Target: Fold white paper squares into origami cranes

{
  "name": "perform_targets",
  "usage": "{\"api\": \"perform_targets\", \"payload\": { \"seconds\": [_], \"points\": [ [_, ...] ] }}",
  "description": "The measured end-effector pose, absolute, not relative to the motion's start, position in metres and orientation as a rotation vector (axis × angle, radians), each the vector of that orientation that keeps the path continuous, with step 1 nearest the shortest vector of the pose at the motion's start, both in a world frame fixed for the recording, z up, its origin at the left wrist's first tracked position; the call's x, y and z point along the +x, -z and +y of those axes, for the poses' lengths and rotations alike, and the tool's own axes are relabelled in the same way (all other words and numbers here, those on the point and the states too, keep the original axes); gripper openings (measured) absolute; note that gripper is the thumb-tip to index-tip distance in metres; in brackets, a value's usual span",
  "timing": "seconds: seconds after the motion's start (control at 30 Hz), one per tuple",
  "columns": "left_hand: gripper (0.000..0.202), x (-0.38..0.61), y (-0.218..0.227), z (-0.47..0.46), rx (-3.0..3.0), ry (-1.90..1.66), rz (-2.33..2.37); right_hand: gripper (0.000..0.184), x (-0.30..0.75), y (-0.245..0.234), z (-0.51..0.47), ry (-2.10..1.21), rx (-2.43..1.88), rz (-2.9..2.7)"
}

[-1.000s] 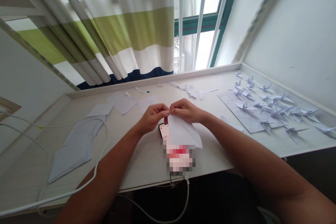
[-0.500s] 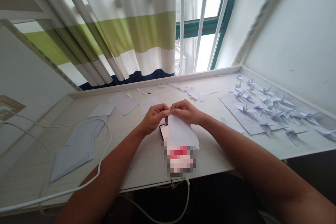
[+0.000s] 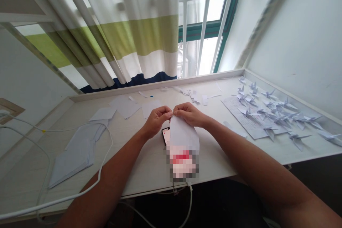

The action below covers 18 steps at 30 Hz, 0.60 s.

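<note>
A white sheet of paper [image 3: 184,135] hangs from my fingertips above the middle of the desk. My left hand [image 3: 159,119] pinches its upper left corner between thumb and curled fingers. Right beside it, my right hand [image 3: 189,114] grips the same top edge, the two thumbs almost touching. Behind and below the paper lies a phone [image 3: 165,134], mostly covered by the sheet and by a blurred patch. The exact fold at the fingertips is too small to make out.
Folded paper cranes [image 3: 278,108] crowd the desk's right side, some on a printed sheet [image 3: 235,117]. Stacks of white paper [image 3: 72,164] lie at the left under a white cable [image 3: 110,139]. Paper scraps [image 3: 195,96] are strewn towards the raised back edge [image 3: 133,89].
The paper's lower right part has swung slightly inward, to the left. Both hands keep their pinch in nearly the same place. The whole view has shifted a little.
</note>
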<state>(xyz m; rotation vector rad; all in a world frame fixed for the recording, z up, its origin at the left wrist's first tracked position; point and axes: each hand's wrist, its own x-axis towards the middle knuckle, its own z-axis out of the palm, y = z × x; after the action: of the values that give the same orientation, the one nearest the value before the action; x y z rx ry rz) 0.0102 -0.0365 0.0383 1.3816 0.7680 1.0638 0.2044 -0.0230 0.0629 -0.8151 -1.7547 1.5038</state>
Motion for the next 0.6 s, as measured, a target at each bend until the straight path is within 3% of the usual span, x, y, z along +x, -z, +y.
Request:
{"api": "perform_targets", "payload": {
  "seconds": [0.33,0.6],
  "points": [
    [0.020,0.010,-0.046,-0.038,1.510,-1.136,0.944,0.028,0.216,-0.064,-0.017,-1.617,-0.842,-1.877],
    [0.020,0.004,-0.040,-0.033,1.466,-1.085,0.828,0.028,0.216,-0.064,-0.018,-1.694,-0.866,-1.826]
  ]
}}
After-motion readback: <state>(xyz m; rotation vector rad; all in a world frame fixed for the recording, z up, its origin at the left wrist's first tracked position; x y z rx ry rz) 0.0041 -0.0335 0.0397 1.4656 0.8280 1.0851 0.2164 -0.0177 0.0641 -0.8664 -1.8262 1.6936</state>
